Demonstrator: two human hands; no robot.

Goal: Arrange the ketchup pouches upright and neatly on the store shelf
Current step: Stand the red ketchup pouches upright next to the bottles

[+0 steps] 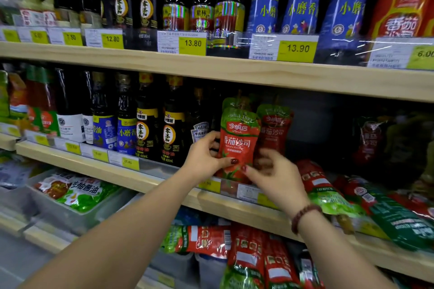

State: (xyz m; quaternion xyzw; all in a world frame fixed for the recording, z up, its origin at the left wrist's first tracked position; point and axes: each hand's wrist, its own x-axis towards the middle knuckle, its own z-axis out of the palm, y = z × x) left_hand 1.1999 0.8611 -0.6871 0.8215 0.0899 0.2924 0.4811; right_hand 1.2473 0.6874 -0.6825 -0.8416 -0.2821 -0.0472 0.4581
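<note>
Middle shelf (145, 180), centre of view: the front ketchup pouch (239, 138) stands upright at the shelf's front edge. A second upright pouch (274, 126) is just beside it at 2 o'clock.

The left hand (206, 157) grips the front pouch's 9 o'clock edge, thumb across the face and fingers curled behind. The right hand (274, 176) is at the pouch's 5 o'clock corner, one fingertip touching it. Motion blur hides whether its curled fingers pinch the pouch.

Containers:
- Grey tray (54, 213), 8 o'clock: green-and-red sauce sachets (77, 192) lying flat.
- Grey bins (178, 265), 6 o'clock: red pouches (246, 253) lying flat, cut off by the frame's bottom edge.

Fallen pouches (328, 195) lie flat at 4 o'clock, overhanging the shelf. At 3 o'clock a dim pouch (370, 138) stands in shadow, label unreadable.
</note>
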